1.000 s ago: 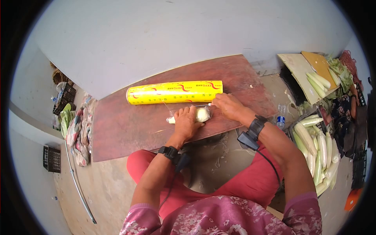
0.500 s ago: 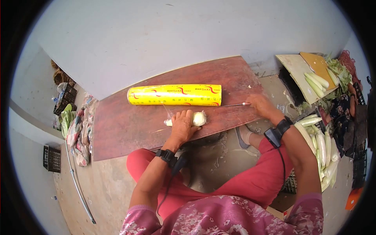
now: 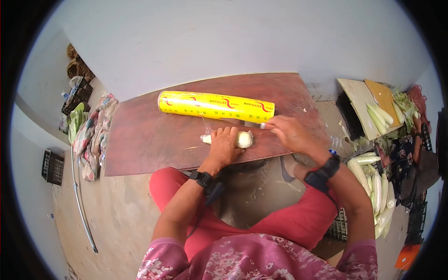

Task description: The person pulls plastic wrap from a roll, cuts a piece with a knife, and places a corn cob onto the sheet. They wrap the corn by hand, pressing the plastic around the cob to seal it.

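Note:
My left hand (image 3: pixel 225 145) is wrapped over a pale, whitish-green vegetable (image 3: pixel 244 139) in clear cling film, pressing it on the reddish-brown board (image 3: pixel 140 144). Its rounded end shows right of my fingers, its other end left of them. A thin strip of clear film runs up from it toward a yellow printed roll of cling film (image 3: pixel 217 106) lying behind. My right hand (image 3: pixel 290 134) is closed around the light handle of a knife (image 3: pixel 252 124). The blade points left, just below the roll's right part and above the vegetable.
Long pale vegetables (image 3: pixel 380 184) are heaped at the right, with more on a tilted panel (image 3: pixel 354 100). Another person's hand (image 3: pixel 416 123) is at far right. Patterned cloth (image 3: pixel 91 144), a metal pole (image 3: pixel 81 205) and a black crate (image 3: pixel 52 166) stand left. A wall borders the board's back.
My right hand has moved left with the knife, bringing the blade between the roll and the vegetable. The roll now lies slightly more slanted. My left hand keeps its hold.

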A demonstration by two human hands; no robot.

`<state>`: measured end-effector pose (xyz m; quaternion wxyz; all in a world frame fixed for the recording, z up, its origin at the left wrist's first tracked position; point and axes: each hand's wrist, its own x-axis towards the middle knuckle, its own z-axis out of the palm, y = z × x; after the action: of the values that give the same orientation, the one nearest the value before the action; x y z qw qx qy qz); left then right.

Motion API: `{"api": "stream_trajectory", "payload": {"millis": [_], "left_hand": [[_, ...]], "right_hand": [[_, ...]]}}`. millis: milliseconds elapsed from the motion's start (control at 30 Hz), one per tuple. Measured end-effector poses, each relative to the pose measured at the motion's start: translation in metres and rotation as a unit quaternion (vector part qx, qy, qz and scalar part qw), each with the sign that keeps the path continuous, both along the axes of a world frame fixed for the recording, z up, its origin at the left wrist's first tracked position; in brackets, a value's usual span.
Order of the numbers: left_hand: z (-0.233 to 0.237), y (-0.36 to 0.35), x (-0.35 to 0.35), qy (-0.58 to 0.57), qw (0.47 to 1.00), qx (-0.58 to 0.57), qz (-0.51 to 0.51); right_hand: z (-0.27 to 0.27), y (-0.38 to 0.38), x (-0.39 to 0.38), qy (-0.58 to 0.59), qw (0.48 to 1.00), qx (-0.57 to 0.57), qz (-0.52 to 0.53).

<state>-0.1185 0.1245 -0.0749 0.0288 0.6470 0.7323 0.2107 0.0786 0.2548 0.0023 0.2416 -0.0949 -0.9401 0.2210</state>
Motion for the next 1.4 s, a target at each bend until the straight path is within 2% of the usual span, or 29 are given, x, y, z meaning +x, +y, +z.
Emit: {"api": "stream_trajectory", "payload": {"millis": [167, 300, 600, 900, 1000, 1100, 1200, 1267, 1333, 1400], "left_hand": [[0.001, 0.001, -0.001, 0.008, 1.0, -0.024, 0.004], [-0.002, -0.001, -0.002, 0.0, 1.0, 0.002, 0.002], [0.001, 0.0, -0.004, -0.022, 1.0, 0.007, 0.002], [-0.001, -0.009, -0.004, -0.024, 1.0, 0.009, -0.011], [0.004, -0.018, -0.001, -0.033, 0.999, -0.011, -0.008], [0.003, -0.02, 0.0, -0.024, 0.999, -0.021, -0.007], [0.001, -0.02, 0.002, -0.013, 0.999, -0.038, 0.001], [0.005, -0.018, 0.001, -0.005, 0.999, -0.053, 0.002], [0.005, -0.015, 0.001, 0.005, 0.998, -0.065, 0.005], [0.006, -0.013, 0.001, 0.007, 0.996, -0.084, 0.009]], "right_hand": [[-0.029, -0.014, -0.067, -0.074, 0.99, 0.102, -0.061], [-0.036, -0.015, -0.085, -0.116, 0.98, 0.151, -0.062], [-0.04, -0.015, -0.096, -0.171, 0.973, 0.145, -0.056], [-0.033, -0.001, -0.06, -0.141, 0.976, 0.161, -0.037], [-0.034, 0.007, -0.04, -0.173, 0.973, 0.128, -0.077], [-0.046, 0.019, -0.019, -0.093, 0.992, 0.063, -0.05], [-0.033, 0.027, 0.006, -0.082, 0.996, -0.024, -0.032], [-0.034, 0.035, 0.021, -0.028, 0.984, -0.142, -0.108], [-0.044, 0.051, 0.038, 0.042, 0.947, -0.265, -0.179], [-0.065, 0.071, 0.053, 0.073, 0.901, -0.317, -0.287]]}}
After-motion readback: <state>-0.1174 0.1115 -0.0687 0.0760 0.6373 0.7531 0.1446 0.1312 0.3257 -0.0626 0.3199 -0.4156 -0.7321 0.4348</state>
